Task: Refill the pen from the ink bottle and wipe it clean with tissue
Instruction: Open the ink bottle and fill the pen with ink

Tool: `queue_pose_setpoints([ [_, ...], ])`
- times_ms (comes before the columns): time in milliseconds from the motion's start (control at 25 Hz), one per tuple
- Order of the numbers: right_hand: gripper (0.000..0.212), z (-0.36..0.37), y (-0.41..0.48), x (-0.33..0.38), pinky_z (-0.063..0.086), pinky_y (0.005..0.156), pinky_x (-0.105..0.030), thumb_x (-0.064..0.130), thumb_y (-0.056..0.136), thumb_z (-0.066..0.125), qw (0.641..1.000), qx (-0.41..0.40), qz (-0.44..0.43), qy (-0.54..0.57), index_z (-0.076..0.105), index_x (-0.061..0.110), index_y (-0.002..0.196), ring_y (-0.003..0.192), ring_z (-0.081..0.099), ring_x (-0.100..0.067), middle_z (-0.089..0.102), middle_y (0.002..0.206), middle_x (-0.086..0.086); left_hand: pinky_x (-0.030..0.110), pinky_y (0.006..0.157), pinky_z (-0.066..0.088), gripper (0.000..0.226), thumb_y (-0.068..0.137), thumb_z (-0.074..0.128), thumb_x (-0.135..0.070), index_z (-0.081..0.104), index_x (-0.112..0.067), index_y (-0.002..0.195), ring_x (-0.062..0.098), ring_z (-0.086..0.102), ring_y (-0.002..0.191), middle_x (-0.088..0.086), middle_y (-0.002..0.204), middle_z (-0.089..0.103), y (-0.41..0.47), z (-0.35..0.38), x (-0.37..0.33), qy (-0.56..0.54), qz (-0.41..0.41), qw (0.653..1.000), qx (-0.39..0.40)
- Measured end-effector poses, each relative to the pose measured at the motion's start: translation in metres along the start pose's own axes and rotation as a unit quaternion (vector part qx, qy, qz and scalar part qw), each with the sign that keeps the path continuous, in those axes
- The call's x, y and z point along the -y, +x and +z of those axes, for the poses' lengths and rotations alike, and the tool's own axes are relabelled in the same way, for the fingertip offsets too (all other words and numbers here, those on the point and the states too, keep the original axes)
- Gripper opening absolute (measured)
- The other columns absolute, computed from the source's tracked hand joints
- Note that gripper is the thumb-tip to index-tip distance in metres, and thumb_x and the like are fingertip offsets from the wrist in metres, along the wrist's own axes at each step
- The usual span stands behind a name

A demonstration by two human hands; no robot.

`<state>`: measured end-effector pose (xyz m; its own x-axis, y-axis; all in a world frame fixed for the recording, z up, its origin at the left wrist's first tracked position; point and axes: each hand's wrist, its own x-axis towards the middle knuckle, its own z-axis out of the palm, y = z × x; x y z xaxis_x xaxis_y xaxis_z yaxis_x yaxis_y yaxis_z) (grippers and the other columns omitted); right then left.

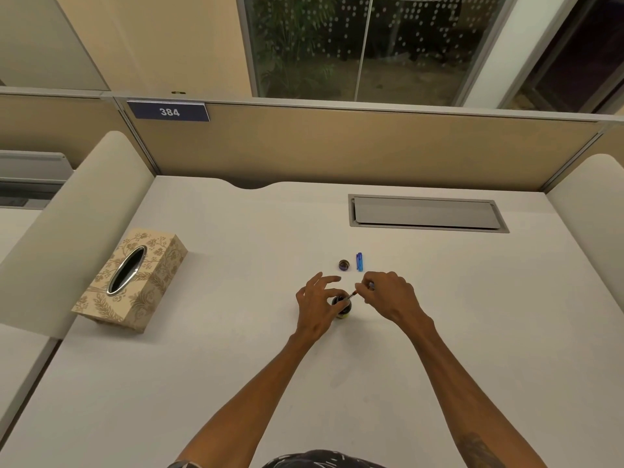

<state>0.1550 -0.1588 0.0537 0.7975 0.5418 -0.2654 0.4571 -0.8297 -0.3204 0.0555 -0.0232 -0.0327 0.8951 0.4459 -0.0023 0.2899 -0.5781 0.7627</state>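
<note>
forearms (pixel 256 393) reach in; left grip (pixel 317 307) curls round ink bottle (pixel 343 309), right grip (pixel 388 295) pinches pen (pixel 353 294), tip at its mouth.

A white desk (pixel 202 366) carries a grey recessed cable hatch (pixel 425 213) and is enclosed by a tan partition (pixel 337 150) bearing a blue plate (pixel 169 112) numbered 384. Behind the partition, a window (pixel 337 45) shows dark foliage beside a cream wall (pixel 152 45).

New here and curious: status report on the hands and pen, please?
Left hand grips ink bottle. Right hand pinches pen, tip at bottle mouth. Lid, pen cap lie beyond. Tissue box left, untouched; nothing blocking.
</note>
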Motion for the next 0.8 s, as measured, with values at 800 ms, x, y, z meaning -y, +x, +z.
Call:
queue_pose_setpoints([
  [800, 0.021, -0.0026, 0.0012, -0.0031, 0.056, 0.080, -0.033, 0.035, 0.095, 0.058, 0.998, 0.018, 0.000, 0.056, 0.069, 0.017, 0.100, 0.088, 0.069, -0.017, 0.076, 0.097, -0.002, 0.050, 0.113, 0.023, 0.015, 0.085, 0.073, -0.038, 0.078, -0.031, 0.097, 0.018, 0.031, 0.145, -0.012, 0.138, 0.058, 0.0017, -0.0003, -0.0002, 0.010, 0.002, 1.000, 0.004],
])
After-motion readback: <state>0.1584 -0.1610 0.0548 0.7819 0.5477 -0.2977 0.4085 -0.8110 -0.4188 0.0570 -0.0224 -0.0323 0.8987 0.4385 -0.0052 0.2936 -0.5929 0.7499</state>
